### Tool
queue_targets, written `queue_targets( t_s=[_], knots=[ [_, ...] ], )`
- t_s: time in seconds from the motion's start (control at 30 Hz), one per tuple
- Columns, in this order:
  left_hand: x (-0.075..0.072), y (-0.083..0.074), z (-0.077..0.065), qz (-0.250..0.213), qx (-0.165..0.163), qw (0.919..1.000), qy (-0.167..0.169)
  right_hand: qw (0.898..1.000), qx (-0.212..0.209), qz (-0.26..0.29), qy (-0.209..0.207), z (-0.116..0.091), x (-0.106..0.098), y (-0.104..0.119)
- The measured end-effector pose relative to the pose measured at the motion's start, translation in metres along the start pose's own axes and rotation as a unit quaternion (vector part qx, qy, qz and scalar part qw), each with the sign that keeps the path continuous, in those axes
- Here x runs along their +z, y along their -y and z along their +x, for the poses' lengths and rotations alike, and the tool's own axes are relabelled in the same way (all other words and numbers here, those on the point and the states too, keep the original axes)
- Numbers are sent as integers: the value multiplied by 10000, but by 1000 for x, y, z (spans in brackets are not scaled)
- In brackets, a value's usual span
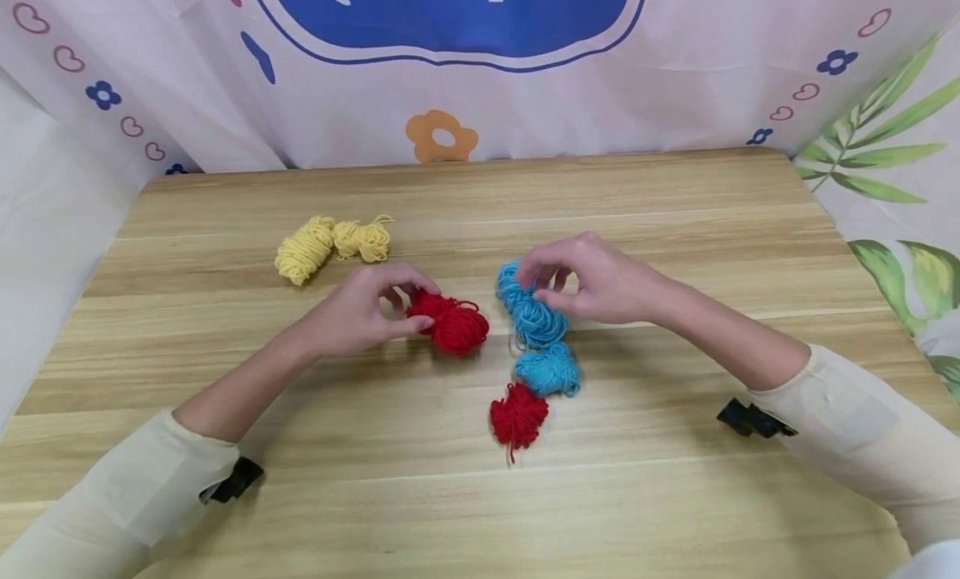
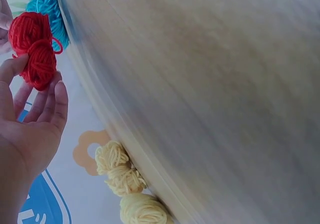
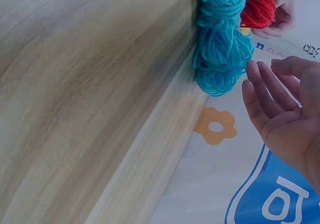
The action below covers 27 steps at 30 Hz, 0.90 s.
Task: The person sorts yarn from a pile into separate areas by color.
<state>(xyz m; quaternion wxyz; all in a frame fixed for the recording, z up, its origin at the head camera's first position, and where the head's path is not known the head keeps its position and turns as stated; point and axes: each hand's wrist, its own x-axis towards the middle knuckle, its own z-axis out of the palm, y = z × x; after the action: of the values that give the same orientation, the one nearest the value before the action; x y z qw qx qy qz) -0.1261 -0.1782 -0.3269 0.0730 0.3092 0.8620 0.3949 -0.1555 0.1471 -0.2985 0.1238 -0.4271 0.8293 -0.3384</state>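
My left hand (image 1: 372, 306) pinches a red yarn skein (image 1: 459, 327) tied at its middle, thumb on one side and fingers on the other. In the left wrist view, the red skein (image 2: 36, 48) appears raised off the table. My right hand (image 1: 600, 281) hovers at the right of a larger blue yarn skein (image 1: 538, 321). The right wrist view shows those fingers (image 3: 267, 91) relaxed, holding nothing, close to the blue skein (image 3: 225, 48). Just below it lies a smaller blue yarn bundle (image 1: 549, 369), and a small red yarn bundle (image 1: 519, 416) sits nearest me.
Toward the back left of the wooden table (image 1: 420, 479) lie a larger yellow yarn skein (image 1: 304, 251) and a smaller yellow one (image 1: 363, 239), touching end to end. A printed cloth (image 1: 360, 112) hangs behind the table's far edge.
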Motion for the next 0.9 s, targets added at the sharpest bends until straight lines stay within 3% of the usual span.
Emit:
queue_targets(
  t_s=[0.47,0.9],
  knots=[
    [1,2,1,-51,-10,9999,-114,9999,-92,101,45,-5,2,3],
    [-2,1,5,-6,-255,9991,-346,9996,-264,58,46,-8,3,5]
  ],
)
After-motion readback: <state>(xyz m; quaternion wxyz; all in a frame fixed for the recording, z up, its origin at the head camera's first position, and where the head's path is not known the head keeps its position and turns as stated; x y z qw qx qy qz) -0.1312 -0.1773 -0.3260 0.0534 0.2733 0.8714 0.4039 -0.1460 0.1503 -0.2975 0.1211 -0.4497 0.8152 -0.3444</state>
